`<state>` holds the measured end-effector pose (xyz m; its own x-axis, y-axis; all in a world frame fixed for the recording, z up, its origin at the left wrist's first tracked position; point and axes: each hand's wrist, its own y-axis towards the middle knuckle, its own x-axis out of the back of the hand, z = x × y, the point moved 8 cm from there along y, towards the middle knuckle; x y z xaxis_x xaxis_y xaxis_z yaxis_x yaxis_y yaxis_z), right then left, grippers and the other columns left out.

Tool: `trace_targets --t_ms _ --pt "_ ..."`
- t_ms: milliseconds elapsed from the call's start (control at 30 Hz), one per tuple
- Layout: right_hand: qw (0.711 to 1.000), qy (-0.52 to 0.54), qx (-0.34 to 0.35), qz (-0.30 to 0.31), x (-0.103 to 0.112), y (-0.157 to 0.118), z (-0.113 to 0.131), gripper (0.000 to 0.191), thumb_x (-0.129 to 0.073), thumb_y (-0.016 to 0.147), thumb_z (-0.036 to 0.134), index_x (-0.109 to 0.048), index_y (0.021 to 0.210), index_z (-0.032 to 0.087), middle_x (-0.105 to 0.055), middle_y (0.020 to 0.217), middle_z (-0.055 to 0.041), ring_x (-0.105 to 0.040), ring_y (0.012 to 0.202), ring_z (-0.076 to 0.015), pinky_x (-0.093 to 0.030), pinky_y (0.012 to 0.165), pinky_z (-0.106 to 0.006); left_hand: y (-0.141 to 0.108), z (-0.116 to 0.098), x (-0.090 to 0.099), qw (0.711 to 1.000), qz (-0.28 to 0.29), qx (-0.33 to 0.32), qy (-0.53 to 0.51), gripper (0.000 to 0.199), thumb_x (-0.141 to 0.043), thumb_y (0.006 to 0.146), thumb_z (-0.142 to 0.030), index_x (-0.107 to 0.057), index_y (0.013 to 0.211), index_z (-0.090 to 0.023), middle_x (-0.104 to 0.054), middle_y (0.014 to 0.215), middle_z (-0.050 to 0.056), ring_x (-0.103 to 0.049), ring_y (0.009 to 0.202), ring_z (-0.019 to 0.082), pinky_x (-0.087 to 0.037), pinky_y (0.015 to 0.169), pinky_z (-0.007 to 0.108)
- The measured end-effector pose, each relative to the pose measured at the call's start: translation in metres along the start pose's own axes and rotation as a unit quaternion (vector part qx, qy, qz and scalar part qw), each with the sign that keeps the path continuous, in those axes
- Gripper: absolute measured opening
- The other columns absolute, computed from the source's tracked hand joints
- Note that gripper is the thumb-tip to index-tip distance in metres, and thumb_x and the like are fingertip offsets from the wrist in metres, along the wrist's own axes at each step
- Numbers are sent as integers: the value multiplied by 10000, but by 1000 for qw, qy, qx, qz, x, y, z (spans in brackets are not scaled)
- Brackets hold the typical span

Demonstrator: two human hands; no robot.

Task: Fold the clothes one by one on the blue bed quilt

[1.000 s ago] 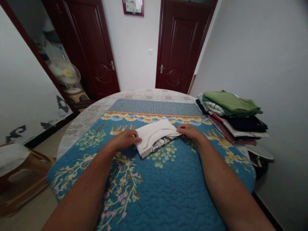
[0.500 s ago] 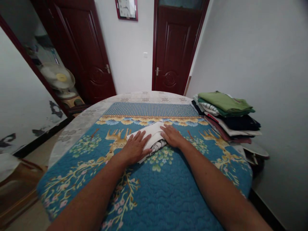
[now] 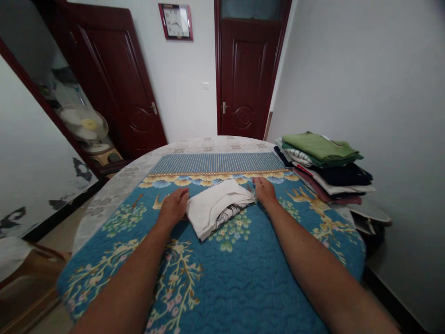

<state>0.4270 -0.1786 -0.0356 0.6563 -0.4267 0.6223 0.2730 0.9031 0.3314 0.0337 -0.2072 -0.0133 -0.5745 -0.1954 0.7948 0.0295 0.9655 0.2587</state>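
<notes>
A folded white garment (image 3: 217, 199) with a black line print showing in its opening lies on the blue quilted cloth (image 3: 243, 273). My left hand (image 3: 174, 204) is at the garment's left edge, its fingers curled together against that side. At the right end, my right hand (image 3: 264, 191) has its fingers bent in, with the thumb side by the garment's narrow tip. The fingertips of both hands are partly hidden. The garment lies nearly flat, its layers slightly offset at the front.
A stack of folded clothes (image 3: 323, 171), green on top, stands at the table's right by the wall. A patterned pale tablecloth (image 3: 121, 178) shows around the quilted cloth. A wooden chair (image 3: 31, 273) is at the lower left, and a dark stool-like item (image 3: 370, 218) is beyond the right edge.
My hands have moved apart from lying flat on top of the garment to its left and right ends. More of its white surface shows. The view has tilted up slightly.
</notes>
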Motion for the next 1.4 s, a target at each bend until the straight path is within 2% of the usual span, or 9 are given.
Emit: trace_targets --t_ms 200,333,433,533,700,900,1133,1267,1400 --pt "986 -25 160 -29 3 -15 50 508 -375 1056 316 -679 1425 143 -660 1481 -156 -550 1437 -266 -369 1250 -421 -24 -45 -35 977 90 -181 68 639 -389 1078 -512 -474 1630 -202 -456 1709 125 -324 1628 319 -275 1324 511" --pt "951 -106 268 113 -45 -51 90 572 -427 1089 447 -533 1604 223 -423 1719 -92 -276 1636 -302 -189 1336 -547 -37 -47 -62 959 146 -189 153 702 -401 1071 -581 -396 1685 -240 -322 1775 143 -271 1639 396 -238 1310 579" --pt "931 -158 247 220 -77 -70 91 604 -413 1099 548 -497 1632 275 -394 1736 -78 -286 1632 -332 -170 1325 -603 -35 -43 -63 962 123 -169 176 723 -426 1057 -618 -379 1692 -277 -344 1763 160 -321 1617 405 -250 1291 583" --pt "928 -171 241 227 -84 -74 90 611 -393 1108 559 -482 1641 276 -400 1732 -88 -301 1628 -325 -186 1322 -584 -32 -41 -56 967 109 -148 178 793 -479 1019 -664 -404 1674 -222 -432 1701 210 -408 1564 408 -297 1264 564" --pt "940 -159 249 172 -70 -63 81 566 -426 1102 495 -563 1572 212 -506 1656 -137 -425 1552 -300 -287 1287 -504 -28 -43 -43 974 110 -136 145 863 -560 959 -703 -495 1591 -119 -565 1584 233 -531 1447 394 -372 1227 499" --pt "962 -197 156 109 -42 -38 46 441 -515 1039 361 -693 1371 130 -714 1351 -187 -625 1283 -298 -423 1142 -396 -31 -50 -30 977 108 -143 118 694 -549 988 -662 -614 1488 -185 -652 1491 185 -585 1383 364 -416 1182 472" --pt "966 -188 149 92 -33 -37 59 258 -516 1020 272 -750 1085 184 -766 1078 -126 -675 1037 -236 -449 933 -298 -35 -54 -17 985 147 -70 64 422 -566 985 -640 -730 1042 -255 -769 1063 96 -715 1004 289 -513 874 375" --pt "976 -197 72 64 -22 -33 51 319 -484 1043 353 -757 1018 190 -771 1064 -133 -681 1023 -241 -442 899 -309 -36 -70 -10 988 44 -137 54 337 -592 999 -514 -718 895 -219 -731 1033 98 -676 1005 254 -496 919 363" --pt "987 -109 -4 114 -20 -29 34 369 -570 984 485 -729 820 196 -754 911 -116 -658 926 -253 -443 818 -325 -49 -90 -24 979 46 -194 33 402 -652 972 -555 -759 1114 -195 -763 1098 121 -674 1054 289 -500 973 411"
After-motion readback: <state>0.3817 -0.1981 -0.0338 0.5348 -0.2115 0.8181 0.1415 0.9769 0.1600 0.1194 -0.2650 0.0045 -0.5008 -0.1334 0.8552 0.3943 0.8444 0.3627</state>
